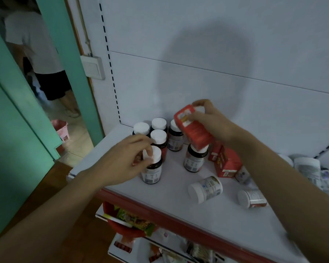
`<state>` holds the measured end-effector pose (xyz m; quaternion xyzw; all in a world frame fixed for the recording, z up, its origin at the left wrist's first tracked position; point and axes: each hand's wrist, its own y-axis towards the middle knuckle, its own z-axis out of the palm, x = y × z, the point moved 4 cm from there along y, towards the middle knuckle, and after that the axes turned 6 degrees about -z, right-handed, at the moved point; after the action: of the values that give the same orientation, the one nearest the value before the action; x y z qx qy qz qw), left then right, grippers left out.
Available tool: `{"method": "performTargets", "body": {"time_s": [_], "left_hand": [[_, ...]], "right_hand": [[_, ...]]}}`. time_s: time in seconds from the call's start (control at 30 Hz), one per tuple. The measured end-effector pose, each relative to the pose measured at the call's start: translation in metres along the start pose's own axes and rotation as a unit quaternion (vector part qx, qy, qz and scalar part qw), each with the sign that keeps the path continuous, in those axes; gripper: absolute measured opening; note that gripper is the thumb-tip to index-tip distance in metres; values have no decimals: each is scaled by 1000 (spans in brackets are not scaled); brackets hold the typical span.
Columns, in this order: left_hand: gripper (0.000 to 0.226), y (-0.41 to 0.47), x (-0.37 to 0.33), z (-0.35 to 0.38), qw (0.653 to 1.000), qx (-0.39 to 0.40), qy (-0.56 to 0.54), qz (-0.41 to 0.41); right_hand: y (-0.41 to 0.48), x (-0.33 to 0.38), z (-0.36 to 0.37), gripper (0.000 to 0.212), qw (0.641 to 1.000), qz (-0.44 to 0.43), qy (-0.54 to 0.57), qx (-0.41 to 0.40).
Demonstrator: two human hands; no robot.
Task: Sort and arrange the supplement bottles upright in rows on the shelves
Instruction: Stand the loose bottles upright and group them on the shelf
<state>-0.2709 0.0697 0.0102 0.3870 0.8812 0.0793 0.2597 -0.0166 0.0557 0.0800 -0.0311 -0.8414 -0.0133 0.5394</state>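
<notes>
Head view: left hand pinches dark bottle by cap.

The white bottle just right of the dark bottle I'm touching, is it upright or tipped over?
Tipped over. The white bottle rests on its side on the shelf, cap pointing toward the front edge.

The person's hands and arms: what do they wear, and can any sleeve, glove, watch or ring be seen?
Both are bare. The left hand and the right hand have no gloves or rings that show. The left forearm and the right forearm are uncovered to the picture's edge: no sleeve, watch or bracelet.
</notes>
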Motion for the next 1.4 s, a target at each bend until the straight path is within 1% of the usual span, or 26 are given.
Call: {"method": "performTargets", "body": {"time_s": [0.03,0.07,0.1,0.13,0.17,0.23,0.3,0.37,0.43,0.5,0.53,0.57,0.63,0.7,0.77,0.8,0.9,0.97,1.03,1.07,1.1,1.17,1.2,1.23,1.3,1.4], "left_hand": [[9,1,5,-6,1000,-28,-7,-11],[14,3,12,-10,998,-50,-12,-31],[21,5,20,-11,997,-55,-13,-52],[29,7,28,-9,997,-39,-7,-72],[36,9,36,-4,996,-7,-2,-91],[47,7,50,8,990,49,-25,-127],[58,2,61,19,985,39,-77,-146],[75,-6,68,29,973,3,-151,-175],[91,-16,79,43,938,-8,-258,-230],[99,-23,89,56,915,-4,-298,-270],[97,-24,93,58,915,-2,-293,-279],[92,-24,95,58,916,0,-287,-279],[81,-22,94,48,922,2,-276,-273],[75,-22,96,28,926,3,-266,-269],[74,-21,97,0,940,8,-233,-249],[69,-20,97,-16,949,2,-206,-238],[42,-9,90,-51,972,-10,-123,-200],[37,2,84,-52,985,42,-52,-157],[38,9,75,-37,986,123,8,-114],[42,12,70,-27,984,145,20,-105],[51,15,65,-20,984,147,16,-104],[69,23,55,-13,987,108,-15,-116],[71,26,49,-12,989,91,-18,-112],[66,30,43,-13,992,80,-1,-95],[45,41,30,-18,996,55,55,-46],[33,68,9,-23,997,20,79,-11]], "right_hand": [[1,-2,-1,50,995,34,-90,38],[2,-5,0,56,981,54,-168,82],[1,-6,3,61,965,61,-226,122],[1,-6,8,62,951,55,-265,147],[2,-5,12,60,942,38,-295,155],[4,2,22,46,928,-24,-348,133],[8,6,32,34,892,-82,-432,107],[13,3,47,30,841,-115,-517,113],[20,-7,63,28,801,-133,-565,142],[25,-20,74,36,779,-124,-590,172],[26,-26,77,40,781,-119,-586,180],[28,-31,79,40,791,-121,-572,181],[29,-35,81,41,820,-133,-528,176],[28,-36,78,44,847,-135,-486,165],[27,-35,69,38,873,-149,-447,128],[26,-33,65,36,884,-158,-427,104],[24,-28,51,36,905,-174,-388,19],[23,-30,46,35,904,-172,-392,-11],[20,-38,41,30,892,-165,-420,-21],[17,-42,37,29,887,-162,-431,-24],[12,-47,31,27,884,-160,-438,-32],[1,-57,14,26,878,-156,-448,-58],[-7,-62,2,26,877,-150,-451,-75],[-15,-69,-12,24,875,-144,-453,-94],[-34,-84,-45,23,869,-123,-461,-132],[-67,-112,-97,22,864,-71,-468,-172]]}}
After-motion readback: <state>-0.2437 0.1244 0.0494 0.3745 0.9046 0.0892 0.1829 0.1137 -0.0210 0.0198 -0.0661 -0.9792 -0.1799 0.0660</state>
